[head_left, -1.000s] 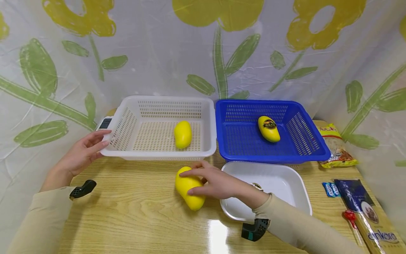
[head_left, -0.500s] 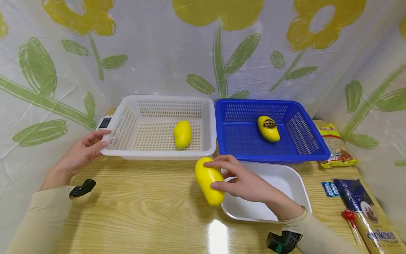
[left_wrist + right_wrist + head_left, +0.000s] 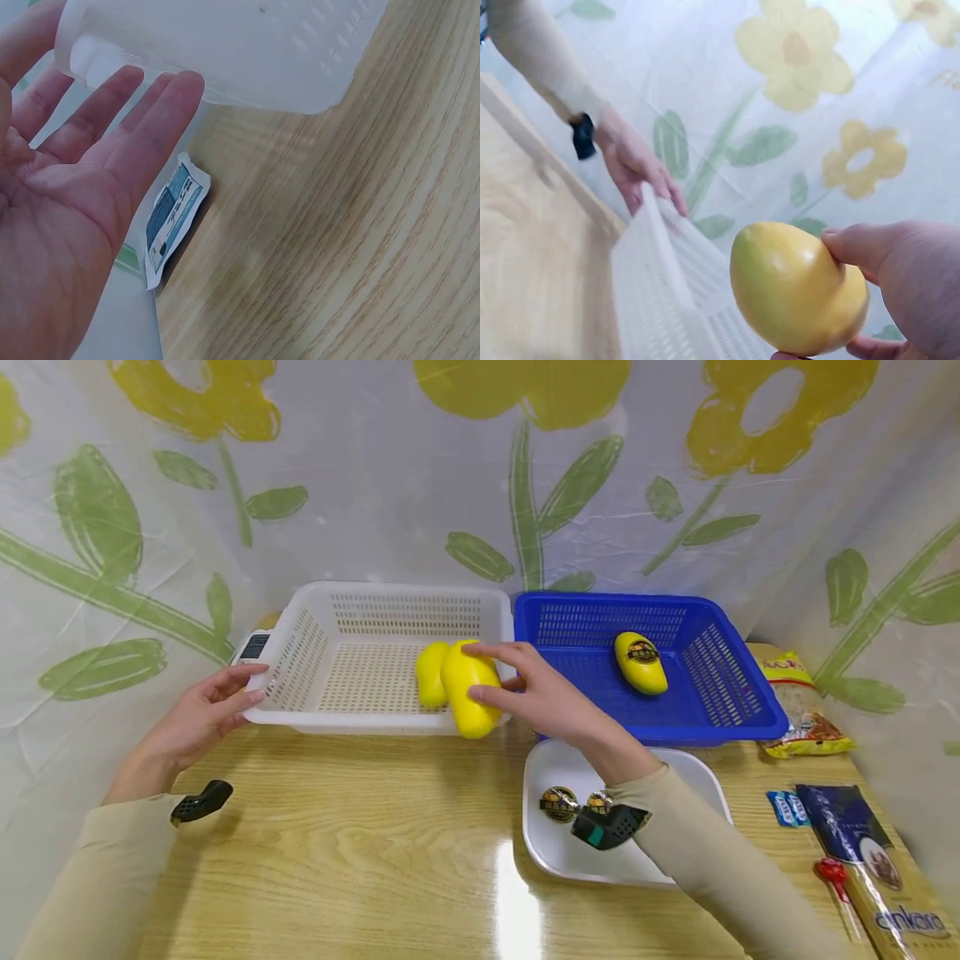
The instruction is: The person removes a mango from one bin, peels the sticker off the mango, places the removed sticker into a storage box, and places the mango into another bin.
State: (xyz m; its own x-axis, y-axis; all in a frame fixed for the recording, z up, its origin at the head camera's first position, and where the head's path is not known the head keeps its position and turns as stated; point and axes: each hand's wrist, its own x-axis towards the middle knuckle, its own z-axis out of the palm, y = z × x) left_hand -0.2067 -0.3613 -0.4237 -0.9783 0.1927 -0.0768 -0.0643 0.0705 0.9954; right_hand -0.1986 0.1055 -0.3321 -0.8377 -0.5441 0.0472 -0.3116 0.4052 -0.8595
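Yellow mango (image 3: 469, 687) held in the air over the front rim of the white basket (image 3: 360, 720), near the basket's right front corner. Right hand (image 3: 551, 697) grips it, fingers (image 3: 495, 651) curled over the top and thumb against its side; the right wrist view shows the same pinch, fruit clear of the basket wall below it.

A second yellow mango (image 3: 431, 674) lies inside the white basket, just beside the held one, toward the right half of the floor. The left and middle of that basket floor are bare mesh.

Left hand (image 3: 197, 720) rests at the basket's left front corner, fingers straight and relaxed, tips touching the rim; nothing gripped. In the left wrist view a small printed packet (image 3: 174, 217) lies at the desk edge under the palm.

Blue basket (image 3: 750, 727) stands touching the white one on its right, a labelled mango (image 3: 641, 662) in its far half. White tray (image 3: 540, 852) sits in front of the blue basket, two round stickers (image 3: 559, 803) on its floor.

Bare wood desk (image 3: 352, 852) spreads in front of the white basket. Snack packets (image 3: 806, 710) and a pasta bag (image 3: 877, 868) line the desk's right edge.
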